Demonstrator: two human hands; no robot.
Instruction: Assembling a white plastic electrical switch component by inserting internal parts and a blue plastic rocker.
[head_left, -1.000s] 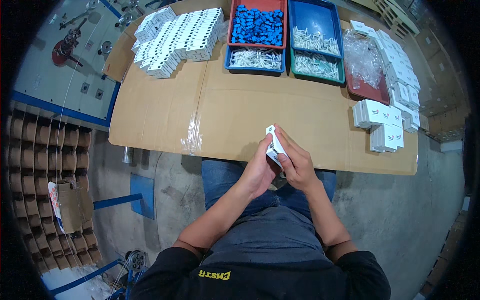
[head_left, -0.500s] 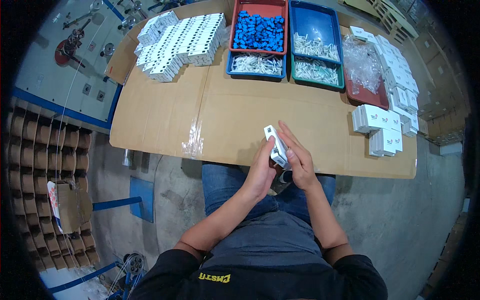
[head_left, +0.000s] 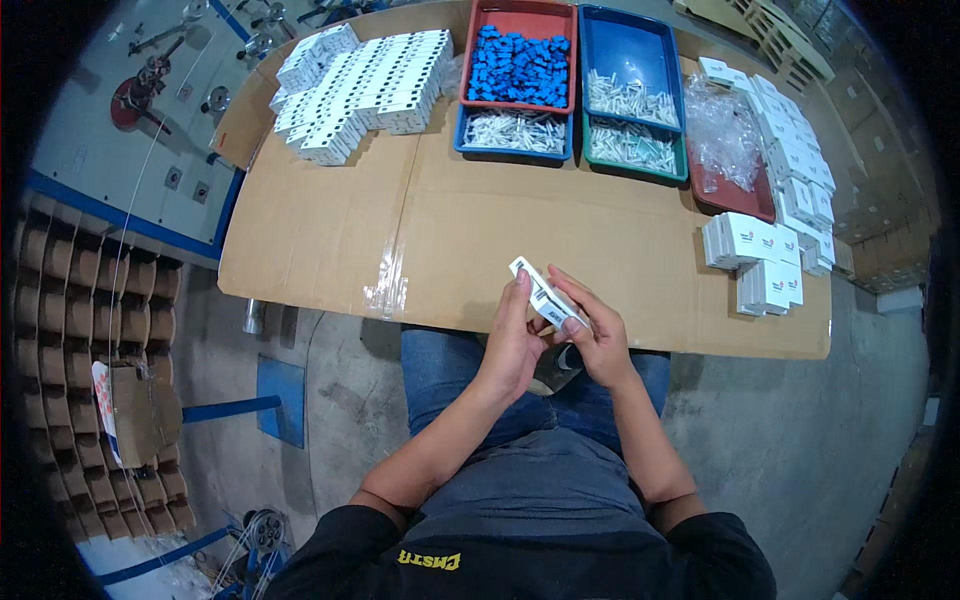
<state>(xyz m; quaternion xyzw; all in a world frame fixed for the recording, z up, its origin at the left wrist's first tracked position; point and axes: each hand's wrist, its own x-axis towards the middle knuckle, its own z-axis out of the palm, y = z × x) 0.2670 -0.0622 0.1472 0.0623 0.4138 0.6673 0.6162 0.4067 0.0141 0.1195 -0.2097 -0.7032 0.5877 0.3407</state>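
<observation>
A small white carton with dark print on its narrow side is held between both hands above the table's near edge. My left hand grips its left end, thumb on the near side. Around the right end, my right hand closes with the thumb pressed on the box and the fingers behind it. The carton lies tilted, its left end farther from me. Its underside is hidden by my hands.
On the cardboard-covered table, rows of white cartons stand far left. Trays hold blue pieces and white tubular pieces. Crumpled clear plastic fills a red tray, with more white cartons at the right.
The carton has turned so it lies more slanted, its far end swinging to the left. My right fingers have curled from a flat, stretched pose around it.
</observation>
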